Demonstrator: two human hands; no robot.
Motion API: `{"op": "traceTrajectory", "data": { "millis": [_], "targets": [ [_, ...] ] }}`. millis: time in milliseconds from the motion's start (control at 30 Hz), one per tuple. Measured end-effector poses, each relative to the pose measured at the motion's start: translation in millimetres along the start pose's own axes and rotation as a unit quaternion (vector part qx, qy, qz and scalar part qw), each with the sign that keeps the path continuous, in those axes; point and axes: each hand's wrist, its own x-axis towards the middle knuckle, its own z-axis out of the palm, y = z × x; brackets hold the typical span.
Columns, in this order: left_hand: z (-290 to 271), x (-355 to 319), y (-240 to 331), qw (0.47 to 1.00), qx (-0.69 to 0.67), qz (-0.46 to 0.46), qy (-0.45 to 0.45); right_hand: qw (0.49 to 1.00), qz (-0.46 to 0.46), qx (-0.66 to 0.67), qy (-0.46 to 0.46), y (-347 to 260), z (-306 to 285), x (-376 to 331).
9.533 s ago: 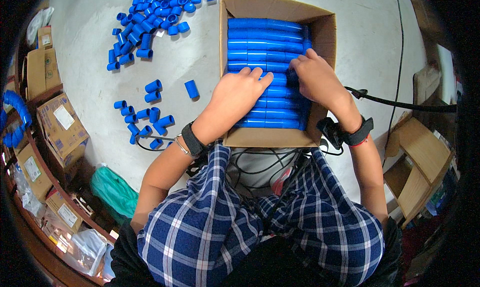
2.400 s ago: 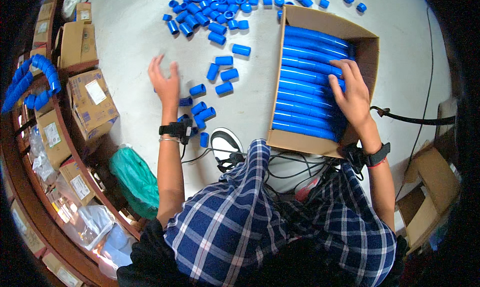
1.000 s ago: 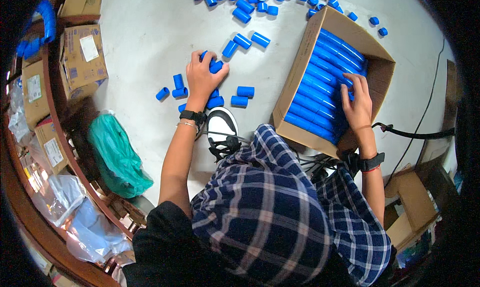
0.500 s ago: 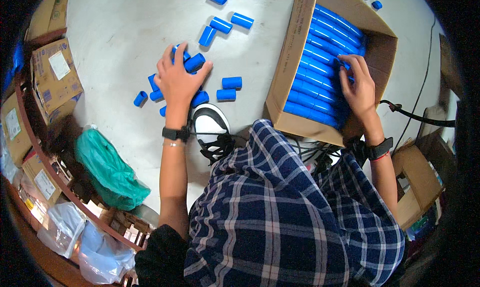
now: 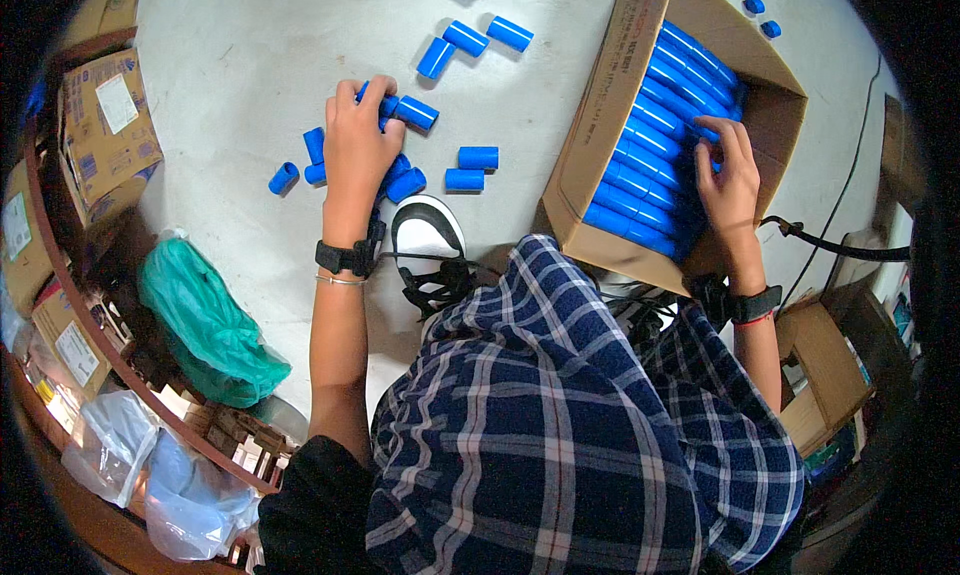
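Short blue pipe couplings lie loose on the pale floor, one pair point(image 5: 478, 158) near my shoe. My left hand point(image 5: 362, 140) is over a cluster of them, fingers and thumb closed around a blue coupling point(image 5: 387, 106) that they partly cover. Another coupling point(image 5: 416, 113) lies just right of these fingers. To the right, a tilted open cardboard box point(image 5: 590, 105) holds long rows of couplings point(image 5: 650, 160). Inside it, my right hand point(image 5: 730, 170) has bent fingers pinched on a coupling at the rows' right side, mostly hidden by the hand.
My black-and-white shoe point(image 5: 428, 230) stands between the loose couplings and the box. A green plastic bag point(image 5: 205, 320) lies at the left, beside shelving with cartons point(image 5: 110, 125) and clear bags. A black strap point(image 5: 840, 240) and another open carton point(image 5: 825, 375) are at the right.
My left hand's fingers have drawn together around a coupling in the cluster. My right hand stays in the box, with its fingers slightly lower along the rows. The whole view has shifted a little.
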Motion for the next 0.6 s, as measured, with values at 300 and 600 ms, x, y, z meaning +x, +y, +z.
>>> {"op": "traceTrajectory", "data": {
  "millis": [300,600],
  "targets": [
    [-33.2,10.3,27.5,0.992,-0.118,0.005,0.033,0.999,-0.001,0.04,0.02,-18.2,-8.9,2.3],
    [-59.3,11.6,168.5,0.878,-0.334,0.341,-0.034,0.877,0.054,0.427,-0.214,-95.7,-39.3,0.2]
  ]
}}
